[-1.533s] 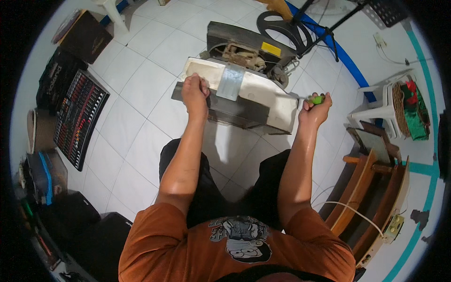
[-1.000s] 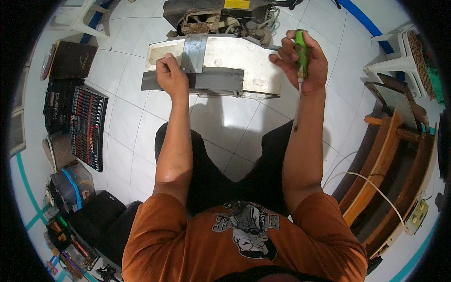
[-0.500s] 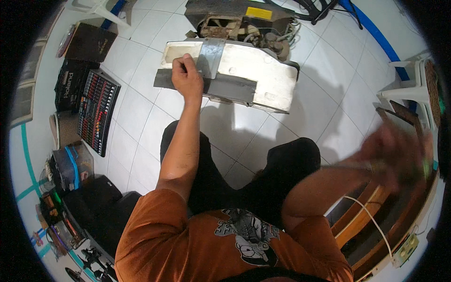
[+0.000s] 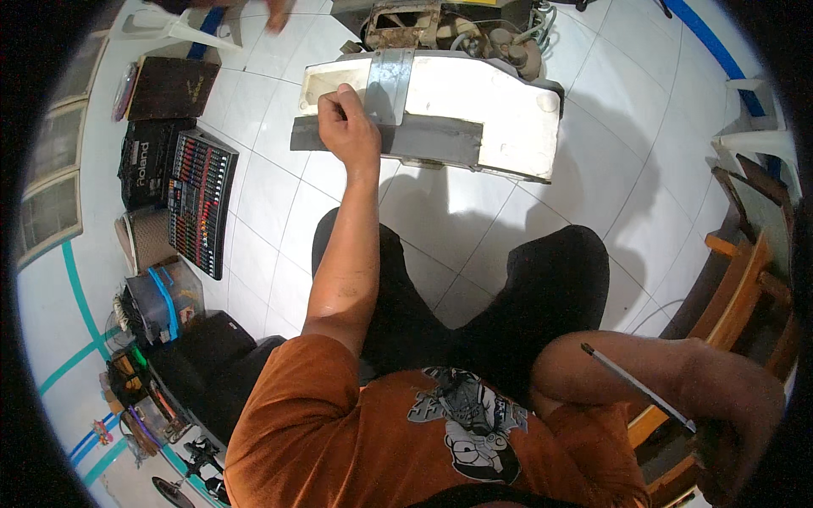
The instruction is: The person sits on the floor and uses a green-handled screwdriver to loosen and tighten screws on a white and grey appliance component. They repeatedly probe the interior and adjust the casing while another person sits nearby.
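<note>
In front of my knees is a white, box-like casing (image 4: 508, 93). A dark grey strip (image 4: 440, 140) runs along its near edge, and a flat metal strap (image 4: 389, 85) crosses it. My left hand (image 4: 347, 127) is closed at the casing's left part, over the grey strip; what its fingers hold, if anything, is hidden. At the lower right, my right hand (image 4: 732, 449) is closed on a screwdriver (image 4: 635, 383). The long silver shaft and dark tip point up and left across my forearm, while the grip is hidden in shadow.
Rusty machinery with hoses (image 4: 500, 51) adjoins the casing's far side. A mixing console (image 4: 201, 203) and plastic box (image 4: 169, 296) stand at left. Wooden furniture (image 4: 724, 296) is close on my right. Another person's blurred bare limb (image 4: 277, 13) enters at the top.
My right hand has swung down and back toward my right side with the screwdriver. My left hand stays at the casing. The view has shifted slightly, and the other person's limb has appeared.
</note>
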`<action>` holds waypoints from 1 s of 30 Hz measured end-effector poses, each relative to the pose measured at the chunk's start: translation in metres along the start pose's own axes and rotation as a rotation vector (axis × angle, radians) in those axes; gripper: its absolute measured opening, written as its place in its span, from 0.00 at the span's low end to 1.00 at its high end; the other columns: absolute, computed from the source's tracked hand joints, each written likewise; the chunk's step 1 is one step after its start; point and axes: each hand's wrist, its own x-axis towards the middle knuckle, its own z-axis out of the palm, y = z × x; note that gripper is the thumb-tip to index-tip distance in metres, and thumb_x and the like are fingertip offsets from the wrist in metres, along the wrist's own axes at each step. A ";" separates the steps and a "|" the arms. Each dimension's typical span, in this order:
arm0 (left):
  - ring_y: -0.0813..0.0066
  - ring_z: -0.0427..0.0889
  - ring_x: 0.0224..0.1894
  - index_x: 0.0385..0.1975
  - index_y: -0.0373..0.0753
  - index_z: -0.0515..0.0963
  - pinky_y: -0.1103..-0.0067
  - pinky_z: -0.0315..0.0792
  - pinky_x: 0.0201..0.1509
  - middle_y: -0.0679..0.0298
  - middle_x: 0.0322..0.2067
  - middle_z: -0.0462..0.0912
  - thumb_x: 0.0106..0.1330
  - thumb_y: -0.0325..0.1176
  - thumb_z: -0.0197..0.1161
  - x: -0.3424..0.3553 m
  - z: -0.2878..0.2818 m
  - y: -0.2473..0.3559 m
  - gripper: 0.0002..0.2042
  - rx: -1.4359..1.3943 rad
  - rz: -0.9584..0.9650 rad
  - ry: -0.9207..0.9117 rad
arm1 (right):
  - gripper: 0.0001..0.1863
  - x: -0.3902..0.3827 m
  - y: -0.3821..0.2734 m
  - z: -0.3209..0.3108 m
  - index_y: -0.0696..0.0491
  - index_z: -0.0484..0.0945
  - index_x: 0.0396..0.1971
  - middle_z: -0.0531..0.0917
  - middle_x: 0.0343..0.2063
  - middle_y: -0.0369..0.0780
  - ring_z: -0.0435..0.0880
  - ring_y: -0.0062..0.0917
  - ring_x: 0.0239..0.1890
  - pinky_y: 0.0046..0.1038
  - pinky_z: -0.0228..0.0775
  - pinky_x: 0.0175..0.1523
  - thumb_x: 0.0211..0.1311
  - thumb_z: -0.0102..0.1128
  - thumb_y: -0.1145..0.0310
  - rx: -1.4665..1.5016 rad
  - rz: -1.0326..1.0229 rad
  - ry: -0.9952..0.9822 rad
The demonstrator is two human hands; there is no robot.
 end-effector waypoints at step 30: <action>0.79 0.67 0.31 0.30 0.36 0.73 0.77 0.66 0.36 0.68 0.26 0.74 0.82 0.41 0.61 -0.001 -0.003 -0.005 0.18 0.012 -0.045 -0.065 | 0.17 -0.014 0.003 -0.016 0.53 0.79 0.45 0.82 0.30 0.35 0.81 0.21 0.30 0.29 0.75 0.34 0.75 0.65 0.53 -0.383 0.131 -0.023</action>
